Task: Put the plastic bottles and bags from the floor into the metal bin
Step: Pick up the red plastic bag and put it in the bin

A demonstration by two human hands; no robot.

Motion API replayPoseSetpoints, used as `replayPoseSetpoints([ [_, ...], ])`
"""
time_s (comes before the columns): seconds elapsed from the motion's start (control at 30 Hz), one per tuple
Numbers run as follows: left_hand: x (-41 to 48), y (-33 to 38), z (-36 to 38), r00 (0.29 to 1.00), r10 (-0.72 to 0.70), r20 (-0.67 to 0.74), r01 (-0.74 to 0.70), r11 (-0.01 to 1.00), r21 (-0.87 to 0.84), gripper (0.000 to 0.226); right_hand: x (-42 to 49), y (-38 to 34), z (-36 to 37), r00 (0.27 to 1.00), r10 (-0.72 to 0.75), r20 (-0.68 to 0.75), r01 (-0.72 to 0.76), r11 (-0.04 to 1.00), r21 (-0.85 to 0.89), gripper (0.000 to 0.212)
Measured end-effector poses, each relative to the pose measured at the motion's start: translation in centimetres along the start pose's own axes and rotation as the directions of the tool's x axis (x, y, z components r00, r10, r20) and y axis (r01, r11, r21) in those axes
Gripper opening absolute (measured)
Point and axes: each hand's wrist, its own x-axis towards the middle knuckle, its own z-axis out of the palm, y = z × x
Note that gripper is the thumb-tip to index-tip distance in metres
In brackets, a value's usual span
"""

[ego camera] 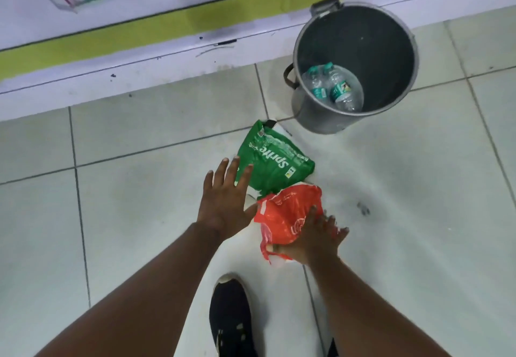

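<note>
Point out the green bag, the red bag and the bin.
green bag (pixel 272 158), head view, middle of the printed face
red bag (pixel 287 217), head view, crumpled middle
bin (pixel 315 116), head view, outer wall

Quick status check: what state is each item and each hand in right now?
metal bin: upright, open, no lid on.
plastic bottles: two, lying in the bin.
green bag: crumpled on the floor.
red bag: on the floor, under the right hand.
left hand: open, fingers spread, empty.
right hand: grip closing on the red bag.
</note>
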Motion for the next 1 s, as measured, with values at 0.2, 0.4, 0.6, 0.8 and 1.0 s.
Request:
replayPoseSetpoints([
  [0.2, 0.1, -1.6, 1.9, 1.000, 0.025, 0.001, -0.025, 1.000, 0.001, 0.085, 1.0, -1.7, 4.2, 0.959, 0.184, -0.216, -0.139, 0.968, 0.209, 0.124],
  [0.4, 0.0, -1.1, 1.2, 0.998, 0.066, 0.014, -0.066, 0.998, 0.024, 0.082, 2.2, 1.0, 2.3, 0.945, 0.117, -0.305, -0.125, 0.992, -0.007, 0.065],
  [0.6, -0.7, 2.2, -4.0, 0.996, 0.090, 0.005, -0.090, 0.996, 0.027, 0.081, -2.1, 4.4, -3.8, 0.908, 0.024, -0.419, -0.045, 0.998, -0.040, 0.024],
  [0.8, -0.5, 6.3, -14.2, 0.992, 0.086, -0.097, -0.090, 0.995, -0.037, 0.079, -7.7, 5.1, -17.5, 0.663, -0.133, -0.737, 0.265, 0.962, 0.065, 0.028],
  [1.0, 3.4, 9.0, -23.2, 0.957, 0.077, -0.280, -0.103, 0.991, -0.081, 0.078, -9.3, 2.1, -32.6, 0.433, -0.099, -0.896, 0.531, 0.831, 0.164, 0.056],
])
